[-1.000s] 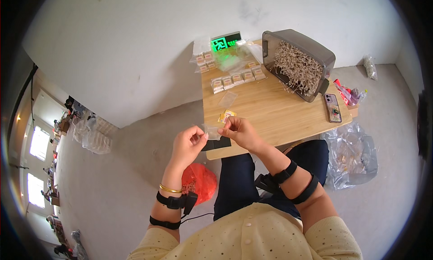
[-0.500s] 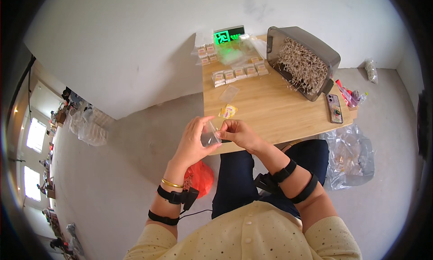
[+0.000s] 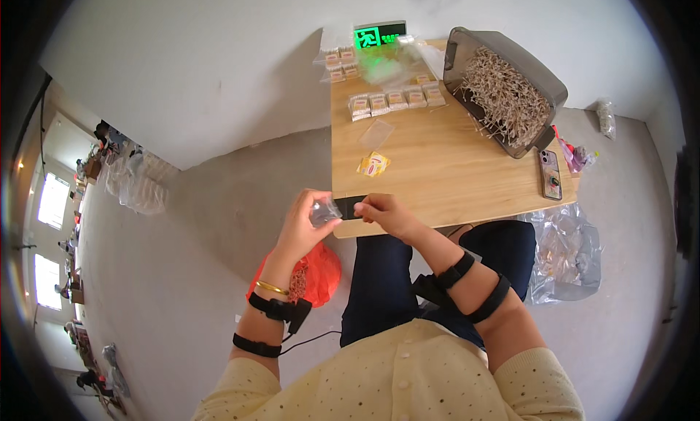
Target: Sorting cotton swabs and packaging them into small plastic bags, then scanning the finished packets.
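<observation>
My left hand [image 3: 297, 225] is closed around a small clear plastic bag [image 3: 325, 213] over the table's near left corner. To its right, my right hand [image 3: 390, 215] is pinched, a small gap away from the bag; whatever its fingertips hold, if anything, is too small to make out. Between the hands, a flat black object [image 3: 348, 207] lies at the table edge. Just beyond are a few yellow-and-white cards [image 3: 373, 164] and a flat clear bag [image 3: 376, 133]. Farther back stands a row of filled packets [image 3: 397, 101] with yellowish labels.
A grey translucent bin [image 3: 503, 41] lies tipped on the table, full of thin swab-like sticks [image 3: 507, 93]. Near it lies a phone [image 3: 550, 174]. A lit green exit sign [image 3: 379, 34] and more packets [image 3: 340, 62] are at the back. A red bag [image 3: 324, 271] sits below my left arm.
My hands have parted: the right fingers have come away from the bag in my left hand. The black object between them shows more. The whole view has shifted slightly.
</observation>
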### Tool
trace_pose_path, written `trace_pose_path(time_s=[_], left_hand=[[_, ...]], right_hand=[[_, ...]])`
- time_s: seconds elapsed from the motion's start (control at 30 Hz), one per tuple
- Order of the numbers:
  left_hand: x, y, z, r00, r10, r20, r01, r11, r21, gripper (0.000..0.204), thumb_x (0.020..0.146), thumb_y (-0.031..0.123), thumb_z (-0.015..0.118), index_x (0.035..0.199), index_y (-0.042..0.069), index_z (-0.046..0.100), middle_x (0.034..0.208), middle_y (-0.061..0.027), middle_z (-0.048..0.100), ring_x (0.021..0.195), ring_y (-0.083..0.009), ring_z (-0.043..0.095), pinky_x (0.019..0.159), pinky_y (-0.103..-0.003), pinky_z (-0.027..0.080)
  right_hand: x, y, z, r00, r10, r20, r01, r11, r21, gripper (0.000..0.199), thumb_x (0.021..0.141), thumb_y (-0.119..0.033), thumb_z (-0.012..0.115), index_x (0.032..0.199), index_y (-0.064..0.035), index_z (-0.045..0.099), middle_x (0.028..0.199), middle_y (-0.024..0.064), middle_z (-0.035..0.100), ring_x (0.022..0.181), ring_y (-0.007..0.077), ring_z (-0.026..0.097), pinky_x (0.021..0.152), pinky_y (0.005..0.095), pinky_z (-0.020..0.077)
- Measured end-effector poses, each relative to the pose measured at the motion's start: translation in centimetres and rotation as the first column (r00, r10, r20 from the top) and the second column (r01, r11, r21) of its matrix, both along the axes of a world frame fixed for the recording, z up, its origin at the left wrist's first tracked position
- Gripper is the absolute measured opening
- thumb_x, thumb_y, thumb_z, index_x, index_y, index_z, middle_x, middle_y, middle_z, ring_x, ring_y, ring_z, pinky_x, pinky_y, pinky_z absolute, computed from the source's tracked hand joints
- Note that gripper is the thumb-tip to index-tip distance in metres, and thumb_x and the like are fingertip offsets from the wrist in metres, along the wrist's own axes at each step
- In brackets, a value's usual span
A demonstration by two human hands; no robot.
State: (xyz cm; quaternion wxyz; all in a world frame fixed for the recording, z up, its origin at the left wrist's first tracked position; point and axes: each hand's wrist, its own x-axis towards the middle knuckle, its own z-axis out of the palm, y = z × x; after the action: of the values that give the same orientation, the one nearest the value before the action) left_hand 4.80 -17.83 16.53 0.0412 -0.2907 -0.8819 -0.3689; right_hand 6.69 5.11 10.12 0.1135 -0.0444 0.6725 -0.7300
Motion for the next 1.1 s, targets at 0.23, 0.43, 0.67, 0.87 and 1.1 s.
trace_pose_path(time_s=[0.23,0.43,0.67,0.87,1.1], left_hand=[[-4.5,-10.1,-9.1,1.000,0.004,0.001,-0.004,0.930,-0.368,0.052,0.073,0.018,0.086,0.118,0.006,0.062,0.111,-0.0119,0.062,0.109,-0.0349,0.060,0.097,-0.045,0.049],[-6.7,-10.1,-11.7,0.997,0.034,0.075,-0.006,0.938,-0.348,0.055,0.072,0.021,0.087,0.119,0.006,0.064,0.111,-0.0130,0.063,0.109,-0.0351,0.060,0.097,-0.045,0.049],[-7.6,-9.0,-12.6,0.993,0.005,0.114,0.030,0.954,-0.298,0.060,0.071,0.023,0.090,0.123,0.007,0.064,0.114,-0.0120,0.064,0.111,-0.0342,0.060,0.099,-0.044,0.049],[-8.4,-8.0,-11.6,0.991,-0.077,0.112,0.109,0.942,-0.318,0.066,0.072,0.021,0.089,0.130,0.008,0.063,0.120,-0.0116,0.064,0.118,-0.0331,0.057,0.106,-0.044,0.043],[-8.8,-7.6,-11.5,0.982,-0.133,0.133,0.168,0.937,-0.305,0.069,0.073,0.020,0.088,0.135,0.008,0.061,0.125,-0.0121,0.063,0.122,-0.0338,0.056,0.108,-0.044,0.042]], right_hand=[[0.0,3.8,-2.9,0.980,-0.058,0.190,0.049,0.998,0.050,0.035,0.104,-0.033,0.062,0.097,-0.0002,0.072,0.085,0.0031,0.069,0.077,0.0112,0.062,0.075,0.0277,0.0526],[0.2,5.9,-3.9,0.958,-0.090,0.273,0.060,0.991,0.116,0.034,0.106,-0.033,0.057,0.100,-0.0027,0.072,0.085,0.0016,0.065,0.082,0.0111,0.061,0.081,0.0274,0.0524],[-0.1,6.6,-4.7,0.951,-0.093,0.295,0.069,0.993,0.093,0.033,0.108,-0.032,0.055,0.101,-0.0038,0.072,0.085,0.0001,0.063,0.082,0.0105,0.060,0.082,0.0270,0.0514],[-0.6,6.7,-4.7,0.932,-0.114,0.345,0.070,0.988,0.136,0.034,0.108,-0.033,0.055,0.102,-0.0044,0.072,0.084,-0.0004,0.063,0.083,0.0102,0.060,0.082,0.0267,0.0504],[-0.5,6.0,-4.7,0.935,-0.113,0.337,0.077,0.990,0.120,0.033,0.108,-0.029,0.054,0.101,-0.0019,0.071,0.084,0.0018,0.063,0.081,0.0116,0.059,0.079,0.0270,0.0506]])
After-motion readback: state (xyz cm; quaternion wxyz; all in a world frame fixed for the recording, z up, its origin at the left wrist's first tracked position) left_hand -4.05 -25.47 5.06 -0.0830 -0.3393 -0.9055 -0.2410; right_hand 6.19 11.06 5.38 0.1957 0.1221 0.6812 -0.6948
